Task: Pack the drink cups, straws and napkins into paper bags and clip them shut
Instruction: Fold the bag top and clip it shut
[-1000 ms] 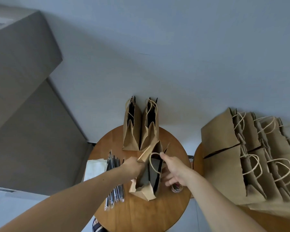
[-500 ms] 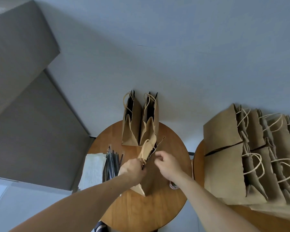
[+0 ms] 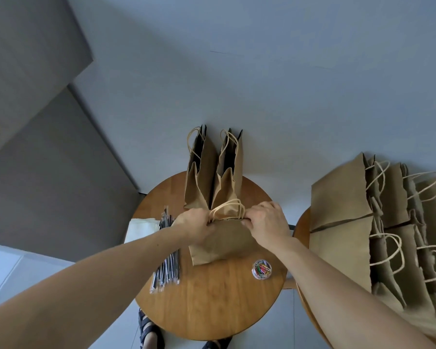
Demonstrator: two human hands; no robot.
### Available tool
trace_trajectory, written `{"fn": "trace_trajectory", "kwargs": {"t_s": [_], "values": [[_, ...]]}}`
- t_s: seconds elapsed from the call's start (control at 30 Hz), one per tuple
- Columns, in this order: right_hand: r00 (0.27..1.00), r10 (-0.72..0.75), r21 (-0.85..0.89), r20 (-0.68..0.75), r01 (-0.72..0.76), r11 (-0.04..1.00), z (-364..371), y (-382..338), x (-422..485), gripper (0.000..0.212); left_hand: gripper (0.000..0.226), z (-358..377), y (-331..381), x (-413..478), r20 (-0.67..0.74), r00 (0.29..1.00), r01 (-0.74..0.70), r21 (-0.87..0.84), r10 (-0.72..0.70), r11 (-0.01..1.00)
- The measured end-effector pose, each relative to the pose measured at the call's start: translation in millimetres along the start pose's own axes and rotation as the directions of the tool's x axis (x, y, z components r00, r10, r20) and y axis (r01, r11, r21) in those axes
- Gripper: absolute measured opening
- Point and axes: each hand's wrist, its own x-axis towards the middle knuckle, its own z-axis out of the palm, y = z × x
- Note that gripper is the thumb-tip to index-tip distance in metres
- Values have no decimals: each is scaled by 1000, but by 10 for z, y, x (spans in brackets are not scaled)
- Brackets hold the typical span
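A brown paper bag (image 3: 220, 244) stands on the round wooden table (image 3: 212, 298), its top pressed flat with the twine handles sticking up together. My left hand (image 3: 193, 222) pinches the left end of the bag's top edge. My right hand (image 3: 266, 220) pinches the right end. Wrapped black straws (image 3: 168, 268) lie left of the bag, beside white napkins (image 3: 141, 227). A small clear tub of coloured paper clips (image 3: 261, 269) sits right of the bag. No drink cups show.
Two more paper bags (image 3: 213, 172) stand at the table's far edge against the wall. Several paper bags (image 3: 378, 235) crowd a second table on the right. Sandalled feet (image 3: 150, 333) show below the table's near edge.
The bag's mouth was open a second ago; both hands have pressed its sides together and turned it broadside. My right hand has shifted off the clip tub, which now shows.
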Motion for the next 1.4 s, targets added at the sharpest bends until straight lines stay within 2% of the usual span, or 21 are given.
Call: {"fn": "trace_trajectory", "kwargs": {"t_s": [0.1, 0.17, 0.2, 0.27, 0.3, 0.33, 0.37, 0.43, 0.5, 0.57, 0.73, 0.93, 1.23, 1.4], "values": [[1000, -24, 69, 12, 23, 997, 41, -2, -21, 18, 21, 87, 34, 9, -150, 989, 6, 6, -5, 1000], [999, -32, 213, -29, 37, 976, 46, 46, -31, 24, 12, 161, 44, 11, -203, 979, 6, -67, -19, 998], [997, 11, 309, -82, 15, 951, 46, 93, -48, 29, 11, 202, 33, 19, -219, 975, 1, -109, -24, 994], [947, 244, 490, -209, -115, 864, 80, 231, -152, 32, 10, 283, -17, 32, -247, 969, -21, -171, -22, 985], [893, 384, 541, -233, -210, 815, 135, 319, -231, 28, 11, 309, -42, 35, -260, 965, -34, -196, -19, 980], [849, 490, 549, -199, -318, 773, 217, 404, -318, 24, 12, 331, -66, 44, -271, 963, -47, -223, -15, 974], [833, 544, 507, -105, -425, 749, 337, 484, -412, 21, 13, 341, -86, 57, -278, 960, -57, -248, -14, 967], [839, 507, 324, 199, -545, 773, 669, 569, -623, 19, 13, 349, -109, 71, -292, 956, -68, -284, -18, 957], [789, 419, 198, 449, -545, 815, 954, 575, -803, 19, 13, 340, -105, 82, -311, 951, -95, -295, -2, 951], [741, 400, 127, 539, -541, 831, 1170, 569, -908, 19, 15, 340, -102, 87, -323, 946, -104, -286, 6, 953], [725, 405, -42, 557, -462, 886, 1400, 580, -935, 21, 12, 410, -108, 92, -366, 931, -117, -273, 10, 955], [725, 415, -126, 550, -419, 899, 1477, 596, -934, 26, 10, 455, -129, 53, -387, 922, -135, -335, -6, 933], [742, 442, -132, 505, -440, 888, 1373, 602, -1007, 25, 10, 447, -77, 53, -357, 933, -79, -324, -44, 943], [743, 446, -2, 500, -514, 858, 1273, 592, -1042, 22, 13, 408, -62, 74, -312, 949, -47, -300, -52, 953]]}}
